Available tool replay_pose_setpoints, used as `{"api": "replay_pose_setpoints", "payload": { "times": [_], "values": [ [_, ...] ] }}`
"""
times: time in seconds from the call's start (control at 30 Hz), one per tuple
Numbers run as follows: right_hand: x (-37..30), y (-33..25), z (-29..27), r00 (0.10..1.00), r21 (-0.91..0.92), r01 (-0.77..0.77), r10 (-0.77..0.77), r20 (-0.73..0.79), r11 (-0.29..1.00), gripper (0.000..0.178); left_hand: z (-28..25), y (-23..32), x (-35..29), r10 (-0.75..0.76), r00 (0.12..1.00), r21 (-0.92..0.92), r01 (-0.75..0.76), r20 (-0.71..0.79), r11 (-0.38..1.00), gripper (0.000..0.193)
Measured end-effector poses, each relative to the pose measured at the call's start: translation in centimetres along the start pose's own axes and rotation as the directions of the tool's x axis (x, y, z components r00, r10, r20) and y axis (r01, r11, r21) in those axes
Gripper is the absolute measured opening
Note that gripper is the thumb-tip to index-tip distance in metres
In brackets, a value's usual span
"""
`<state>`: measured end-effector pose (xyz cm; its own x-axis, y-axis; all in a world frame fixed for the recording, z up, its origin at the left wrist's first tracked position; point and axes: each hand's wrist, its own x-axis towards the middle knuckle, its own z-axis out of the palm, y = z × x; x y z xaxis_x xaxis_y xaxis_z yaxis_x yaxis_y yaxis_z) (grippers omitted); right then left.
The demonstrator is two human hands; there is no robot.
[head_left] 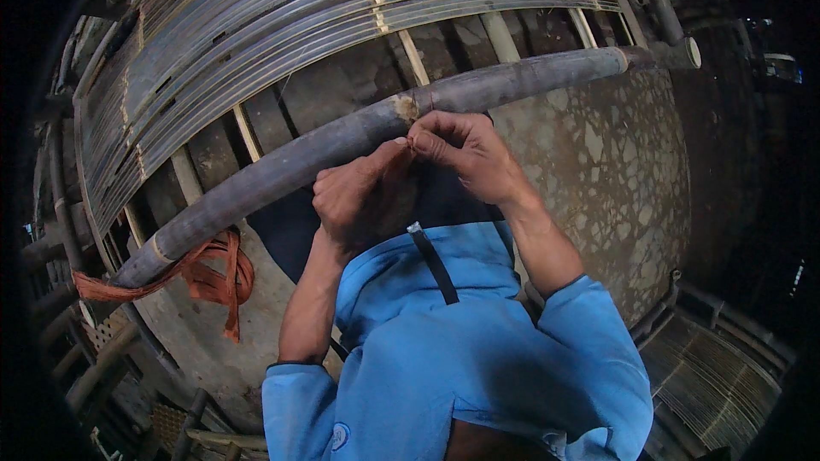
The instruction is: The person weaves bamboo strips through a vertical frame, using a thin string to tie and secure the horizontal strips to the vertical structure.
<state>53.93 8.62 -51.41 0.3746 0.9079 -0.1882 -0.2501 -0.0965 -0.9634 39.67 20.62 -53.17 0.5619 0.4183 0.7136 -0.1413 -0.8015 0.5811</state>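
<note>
My left hand [352, 192] and my right hand [470, 154] meet at the near side of a thick, dark bamboo pole [307, 152]. Both are closed, thumb tips and fingertips pinched together and touching. What sits between the fingers is too small to make out. Just above the right fingers, a faint reddish line crosses the pole beside a pale, rough node [405, 107]. A bundle of rust-red fibre strands [220, 277] hangs over the pole's left end.
Beyond the pole lies a bamboo-slat bed top [282, 30] with long narrow strips over pale cross-slats [414, 58]. Mottled concrete floor [598, 179] shows at right. Another slatted bamboo piece [717, 376] stands lower right, and bamboo frames [201, 427] fill the lower left.
</note>
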Motion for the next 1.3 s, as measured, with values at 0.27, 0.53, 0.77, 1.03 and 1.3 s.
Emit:
{"api": "replay_pose_setpoints", "payload": {
  "times": [0.27, 0.53, 0.77, 1.03, 1.3],
  "values": [
    [0.0, 0.6, -0.1, 0.999, 0.000, -0.041, 0.041, -0.014, 0.999, 0.028, 0.1, -1.1, -0.4, 0.113, 0.993, -0.061, -0.112, 0.020, 0.992, 0.038],
    [-0.4, 0.1, 0.6, 0.990, -0.212, 0.028, -0.056, -0.127, 0.977, 0.023, 0.1, -0.3, -0.7, -0.165, 0.981, -0.003, 0.166, 0.102, 0.986, 0.012],
    [-1.2, 1.6, 1.2, 0.961, -0.517, 0.088, -0.210, -0.182, 0.852, 0.016, 0.4, -1.1, -1.1, -0.641, 0.580, -0.730, 0.682, 0.502, 0.045, 0.012],
    [-1.3, 0.3, 0.4, 0.942, -0.633, 0.132, -0.295, -0.159, 0.763, 0.013, 0.2, -0.3, 0.0, -0.616, 0.512, -0.715, 0.688, 0.598, -0.122, 0.022],
    [2.4, -3.3, -3.3, 0.960, -0.674, 0.124, -0.260, -0.104, 0.729, 0.015, -2.6, -2.5, 5.7, -0.327, 0.670, -0.265, 0.623, 0.667, 0.736, 0.023]
  ]
}}
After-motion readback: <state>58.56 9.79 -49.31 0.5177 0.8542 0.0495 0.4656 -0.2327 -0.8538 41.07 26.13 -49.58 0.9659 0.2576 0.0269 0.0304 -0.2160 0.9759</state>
